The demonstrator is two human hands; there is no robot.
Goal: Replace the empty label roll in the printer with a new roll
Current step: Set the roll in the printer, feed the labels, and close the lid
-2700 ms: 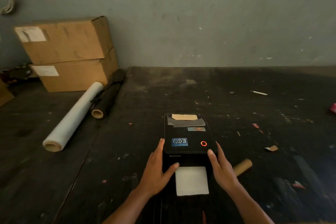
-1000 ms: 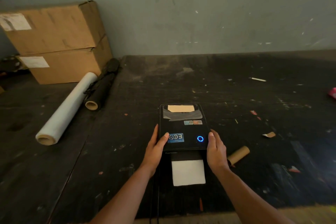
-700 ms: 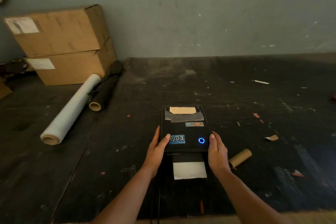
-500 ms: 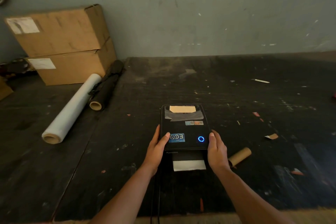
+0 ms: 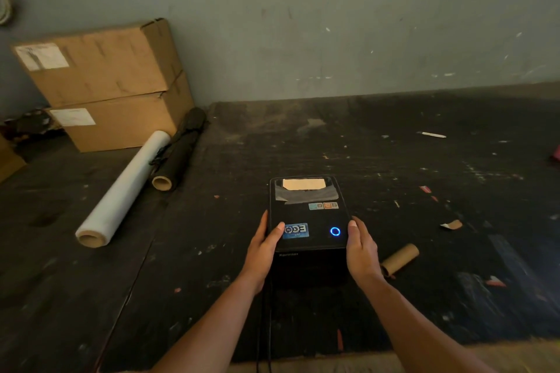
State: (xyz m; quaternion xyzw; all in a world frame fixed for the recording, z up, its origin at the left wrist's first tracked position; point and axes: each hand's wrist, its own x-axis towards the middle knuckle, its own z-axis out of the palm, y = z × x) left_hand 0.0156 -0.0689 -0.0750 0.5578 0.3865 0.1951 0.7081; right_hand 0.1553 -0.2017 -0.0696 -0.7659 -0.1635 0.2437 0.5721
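Note:
A black label printer [image 5: 307, 215] stands on the dark table, lid closed, with a blue ring light lit on its top. No white label shows at its front slot. My left hand [image 5: 263, 247] clasps the printer's left side, thumb on the lid. On the printer's right side rests my right hand [image 5: 361, 248], its thumb on the lid edge. A bare cardboard core [image 5: 400, 257] lies on the table just right of my right hand.
A white film roll [image 5: 121, 191] and a black roll [image 5: 178, 154] lie at the left, in front of two stacked cardboard boxes [image 5: 109, 82]. Paper scraps [image 5: 451, 224] dot the right side. A cable [image 5: 263, 327] runs from the printer toward me. The wall stands behind.
The white label sticking out of the printer's front has drawn back in and no longer shows. The ring light went from red to blue. Both hands stay on the printer's sides.

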